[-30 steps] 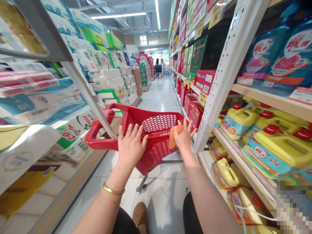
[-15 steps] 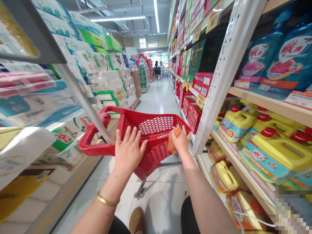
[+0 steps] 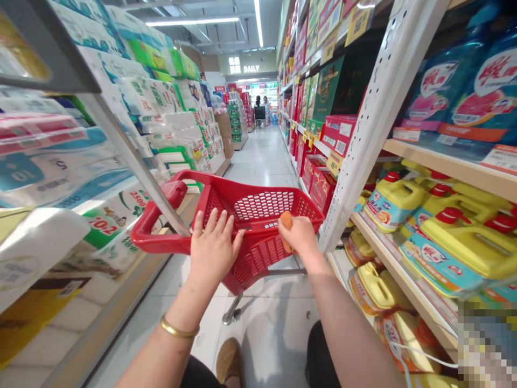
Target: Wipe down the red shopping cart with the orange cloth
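Observation:
A red plastic shopping cart (image 3: 254, 260) stands side-on in front of me, its looped handle (image 3: 142, 230) pointing left. My left hand (image 3: 213, 245) lies flat over the cart's near upper rim, fingers spread and nothing in its grasp. Over the right part of the same rim, my right hand (image 3: 299, 235) is closed around a crumpled orange cloth (image 3: 286, 222). The cloth pokes out above and below the fist. Whether it presses against the rim is hidden by the hand. No goods show in the visible part of the basket.
Stacked tissue packs (image 3: 149, 102) line the left side. On the right, a white shelf post (image 3: 363, 129) stands close to the cart, beside shelves of yellow jugs (image 3: 393, 199) and blue bottles (image 3: 436, 91). A tiled aisle (image 3: 258, 156) runs ahead, with people far off.
My right hand has turned, and its fingers have curled from partly spread into a fist around the orange cloth. My left hand stays on the rim. The view has shifted slightly.

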A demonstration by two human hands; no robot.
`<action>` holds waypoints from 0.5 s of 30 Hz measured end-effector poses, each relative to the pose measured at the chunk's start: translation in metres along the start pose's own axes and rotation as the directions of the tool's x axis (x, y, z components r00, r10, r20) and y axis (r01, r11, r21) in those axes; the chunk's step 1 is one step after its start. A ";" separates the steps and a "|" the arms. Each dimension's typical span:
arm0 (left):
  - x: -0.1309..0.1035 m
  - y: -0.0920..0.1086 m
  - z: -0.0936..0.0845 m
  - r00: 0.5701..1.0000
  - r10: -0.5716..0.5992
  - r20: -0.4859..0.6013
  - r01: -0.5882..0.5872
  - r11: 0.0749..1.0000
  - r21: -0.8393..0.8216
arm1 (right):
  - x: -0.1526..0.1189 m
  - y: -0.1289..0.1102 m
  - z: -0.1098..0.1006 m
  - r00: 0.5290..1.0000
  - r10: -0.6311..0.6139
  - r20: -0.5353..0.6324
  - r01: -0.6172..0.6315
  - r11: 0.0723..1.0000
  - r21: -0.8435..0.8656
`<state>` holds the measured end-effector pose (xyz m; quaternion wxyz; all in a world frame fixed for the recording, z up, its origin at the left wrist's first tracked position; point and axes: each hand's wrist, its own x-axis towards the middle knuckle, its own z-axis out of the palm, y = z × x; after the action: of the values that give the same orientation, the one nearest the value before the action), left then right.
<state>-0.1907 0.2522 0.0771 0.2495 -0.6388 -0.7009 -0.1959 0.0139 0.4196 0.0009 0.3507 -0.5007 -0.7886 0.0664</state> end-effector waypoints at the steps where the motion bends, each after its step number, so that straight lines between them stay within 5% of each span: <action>1: 0.001 0.001 0.001 1.000 0.003 0.004 -0.003 1.000 -0.007 | 0.001 0.013 -0.003 0.999 0.034 -0.028 -0.034 0.999 -0.012; 5: 0.006 0.006 0.006 0.999 0.032 0.006 -0.032 0.999 -0.027 | -0.003 0.019 -0.003 0.984 0.127 -0.123 -0.123 0.992 0.042; 11: 0.009 0.014 0.011 0.998 0.036 -0.047 -0.037 0.999 -0.009 | -0.020 -0.056 0.012 0.975 -0.222 -0.019 0.219 0.937 0.272; 15: 0.005 0.020 0.008 0.997 -0.017 -0.074 0.015 1.000 -0.023 | -0.014 -0.018 0.003 0.995 -0.100 -0.004 0.099 0.988 0.119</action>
<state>-0.1715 0.2632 0.0727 0.2664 -0.6282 -0.6941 -0.2296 0.0023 0.4002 -0.0001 0.3820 -0.4387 -0.8077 0.0964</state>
